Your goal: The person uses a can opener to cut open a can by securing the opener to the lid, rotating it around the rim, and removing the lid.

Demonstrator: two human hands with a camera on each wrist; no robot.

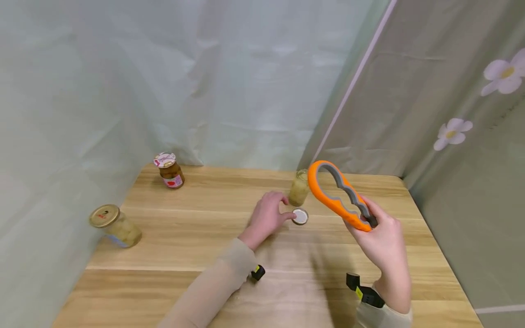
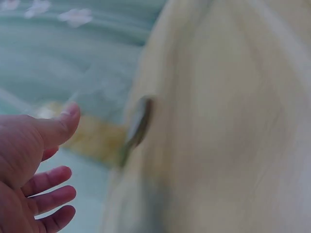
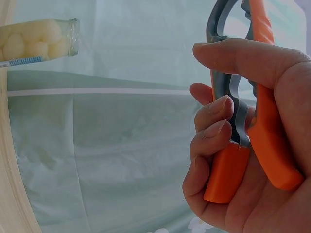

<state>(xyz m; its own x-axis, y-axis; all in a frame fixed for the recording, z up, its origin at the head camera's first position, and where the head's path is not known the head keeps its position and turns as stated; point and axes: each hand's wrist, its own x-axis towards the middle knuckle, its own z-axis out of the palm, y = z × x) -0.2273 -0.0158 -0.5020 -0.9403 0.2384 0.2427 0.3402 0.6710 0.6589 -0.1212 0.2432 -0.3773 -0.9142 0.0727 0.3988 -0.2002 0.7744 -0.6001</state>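
My right hand (image 1: pixel 383 239) grips an orange and grey jar opener (image 1: pixel 334 205) by its handles, raised above the table; its looped end points up and left. In the right wrist view, the fingers curl round the opener's orange handle (image 3: pixel 228 174). My left hand (image 1: pixel 267 214) is beside an open glass jar (image 1: pixel 298 191) of pale round pieces, thumb and fingers apart. Close to its thumb lies a jar lid (image 1: pixel 301 217), pale inside facing up. The left wrist view is blurred but shows a gap between the thumb and the lid (image 2: pixel 140 121).
At the table's left edge stands a larger jar (image 1: pixel 127 232) with a gold lid. Farther back is a small brown jar (image 1: pixel 170 173) with a pink-and-white lid. A curtain (image 1: pixel 254 91) hangs behind the wooden table (image 1: pixel 197 255).
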